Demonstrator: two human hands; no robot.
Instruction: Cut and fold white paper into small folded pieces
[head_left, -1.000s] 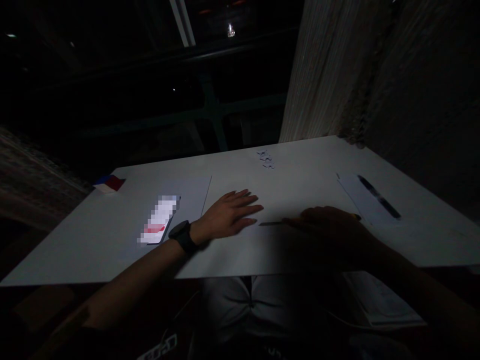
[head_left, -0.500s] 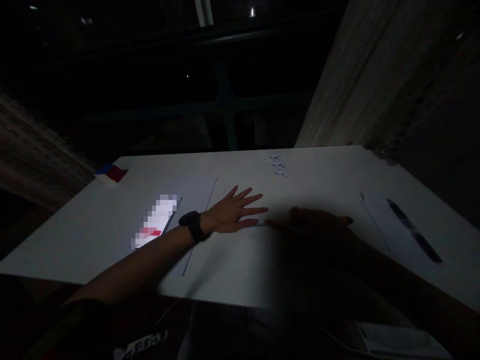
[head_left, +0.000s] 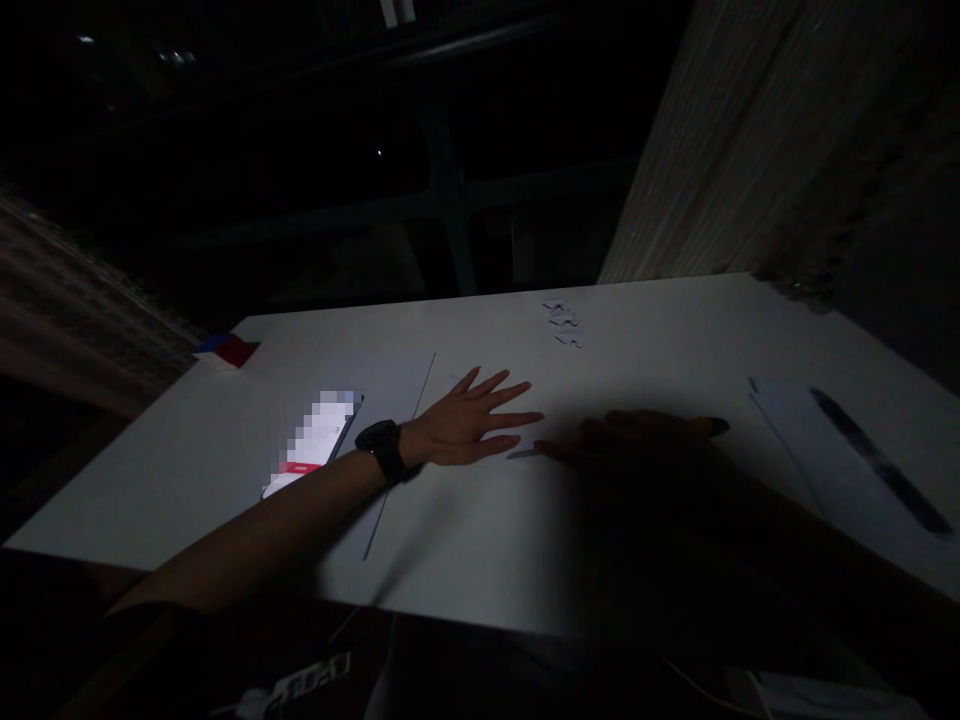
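My left hand (head_left: 472, 425), with a dark watch (head_left: 384, 448) on its wrist, is palm down over the white table (head_left: 465, 540), fingers spread and holding nothing. Just right of its thumb, my right hand (head_left: 637, 440) is closed around what looks like a utility knife. Its thin pale blade (head_left: 523, 453) points left toward the thumb, low over the white surface. A dark end (head_left: 718, 427) sticks out behind the right hand. Deep shadow hides most of the handle and the fingers' exact grip.
Left of my hands, a lit phone (head_left: 319, 435) lies on a pale sheet (head_left: 397, 375). A red, blue and white block (head_left: 226, 350) sits at the far left. Small paper cutouts (head_left: 566, 325) lie at the back. On the right, a long dark object (head_left: 877, 458) rests on white paper (head_left: 825, 470).
The view has shifted slightly. My right hand appears a little further right, and more of the blade shows beyond its fingers. My left hand stays spread in nearly the same place.
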